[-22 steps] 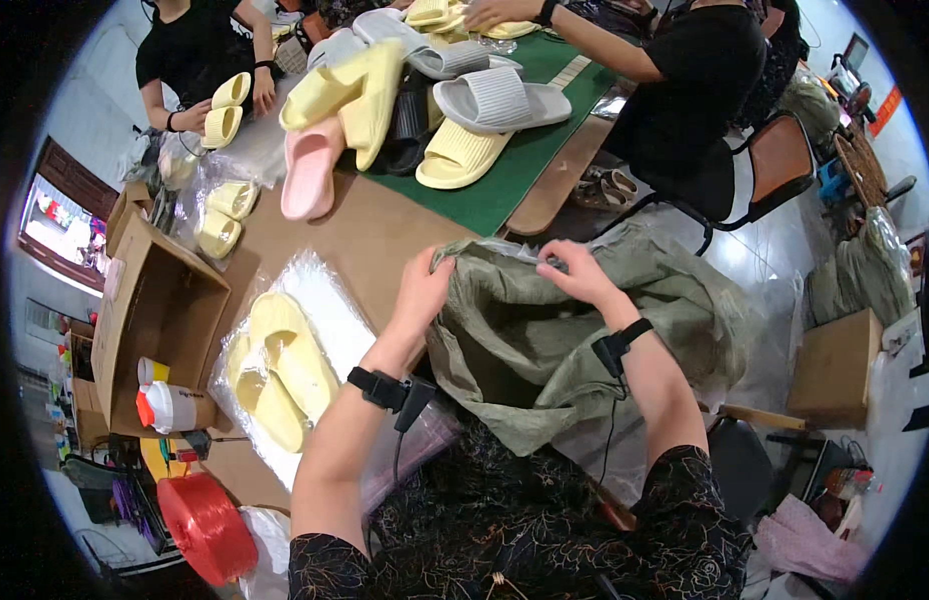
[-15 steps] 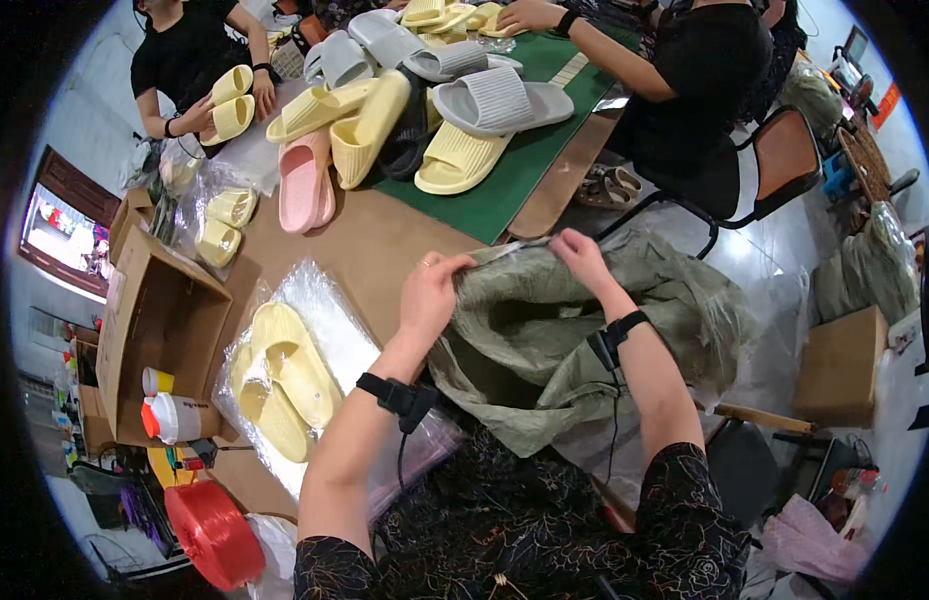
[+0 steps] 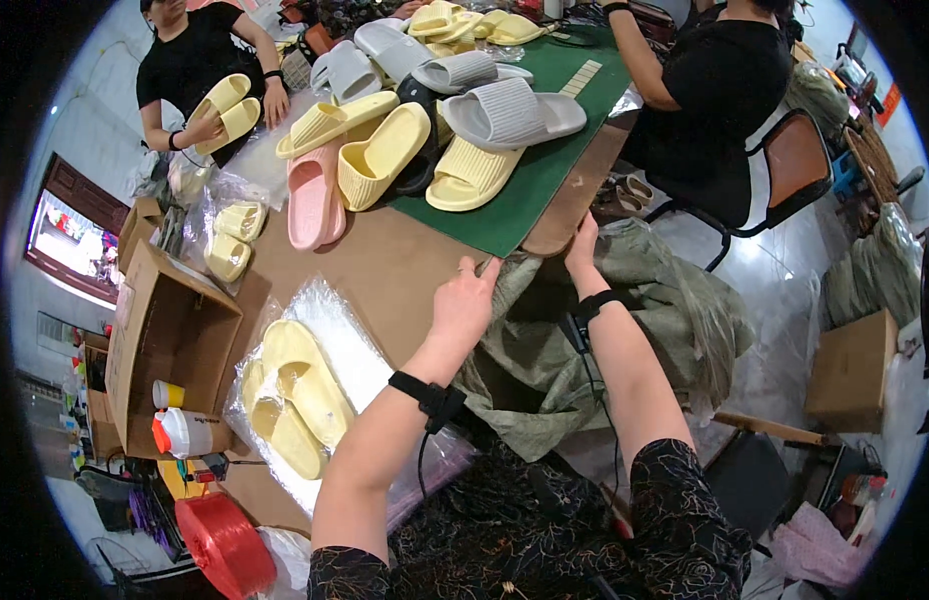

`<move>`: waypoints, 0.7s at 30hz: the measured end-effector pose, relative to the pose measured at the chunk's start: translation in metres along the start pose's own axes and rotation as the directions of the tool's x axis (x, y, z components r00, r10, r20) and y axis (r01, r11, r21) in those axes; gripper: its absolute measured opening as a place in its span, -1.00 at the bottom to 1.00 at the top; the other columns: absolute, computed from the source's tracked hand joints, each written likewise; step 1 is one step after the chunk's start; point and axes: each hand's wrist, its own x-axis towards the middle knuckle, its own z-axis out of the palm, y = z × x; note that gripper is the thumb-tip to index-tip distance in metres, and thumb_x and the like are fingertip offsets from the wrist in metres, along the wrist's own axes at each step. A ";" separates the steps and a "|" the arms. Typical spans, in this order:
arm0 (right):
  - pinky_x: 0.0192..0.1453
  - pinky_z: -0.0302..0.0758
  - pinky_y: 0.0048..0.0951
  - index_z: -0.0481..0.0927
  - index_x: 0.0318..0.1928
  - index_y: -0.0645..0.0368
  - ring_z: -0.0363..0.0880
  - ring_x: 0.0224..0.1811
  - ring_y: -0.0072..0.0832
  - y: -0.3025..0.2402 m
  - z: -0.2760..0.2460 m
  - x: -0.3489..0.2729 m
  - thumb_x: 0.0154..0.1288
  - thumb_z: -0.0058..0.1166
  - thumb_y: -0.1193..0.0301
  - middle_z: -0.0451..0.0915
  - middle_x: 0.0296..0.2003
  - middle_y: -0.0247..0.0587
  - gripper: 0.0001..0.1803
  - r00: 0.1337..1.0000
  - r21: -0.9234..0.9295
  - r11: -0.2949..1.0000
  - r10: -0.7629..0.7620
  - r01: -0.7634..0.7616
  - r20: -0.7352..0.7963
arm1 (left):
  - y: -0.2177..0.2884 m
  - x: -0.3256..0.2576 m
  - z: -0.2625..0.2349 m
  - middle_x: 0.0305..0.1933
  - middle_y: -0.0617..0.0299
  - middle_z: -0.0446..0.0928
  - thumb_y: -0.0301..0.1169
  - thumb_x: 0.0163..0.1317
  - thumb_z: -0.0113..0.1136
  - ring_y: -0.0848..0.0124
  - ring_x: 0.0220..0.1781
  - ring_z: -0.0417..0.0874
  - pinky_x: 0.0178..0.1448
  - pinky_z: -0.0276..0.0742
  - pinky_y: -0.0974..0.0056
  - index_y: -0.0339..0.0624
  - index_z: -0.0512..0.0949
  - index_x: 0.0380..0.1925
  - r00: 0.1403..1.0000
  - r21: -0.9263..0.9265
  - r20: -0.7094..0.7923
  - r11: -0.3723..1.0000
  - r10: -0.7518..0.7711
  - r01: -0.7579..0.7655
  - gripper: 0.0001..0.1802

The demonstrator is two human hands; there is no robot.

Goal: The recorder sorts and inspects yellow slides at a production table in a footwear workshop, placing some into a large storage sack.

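Note:
A large grey-green woven sack [image 3: 665,310] hangs at the table's near right corner, its mouth facing up towards me. My left hand [image 3: 463,303] is closed on the sack's rim at the table edge, close to the corner of the green mat [image 3: 500,235]. With fingers partly hidden, my right hand [image 3: 583,250] grips the rim farther right, against the corner of the tabletop. To the left of my left forearm, a pair of yellow slippers [image 3: 303,375] in clear plastic lies on a stack of clear bags [image 3: 347,335].
Grey, yellow, black and pink slippers [image 3: 385,150] are heaped ahead. A cardboard box [image 3: 135,350] lies on its side at left, near a red twine roll [image 3: 225,545]. One person [image 3: 200,60] holds yellow slippers; another sits by a chair [image 3: 795,165] at right.
Both my hands have moved the sack's rim forward to the table corner; the right hand has dropped to its side. My view has shifted slightly. The person on the right has drawn back a hand.

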 end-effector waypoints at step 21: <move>0.36 0.24 -0.49 0.53 0.16 0.47 0.46 0.23 -0.41 -0.071 -0.032 -0.013 0.17 -0.12 0.64 0.58 0.15 -0.15 -0.50 0.930 -0.165 0.971 0.217 -0.174 0.297 | -0.026 0.044 0.020 0.02 -0.19 0.49 -0.45 0.28 0.00 -0.04 -0.17 0.72 -0.14 0.66 -0.02 -0.19 0.52 -0.05 0.967 -0.007 0.014 0.967 -0.256 0.256 -0.74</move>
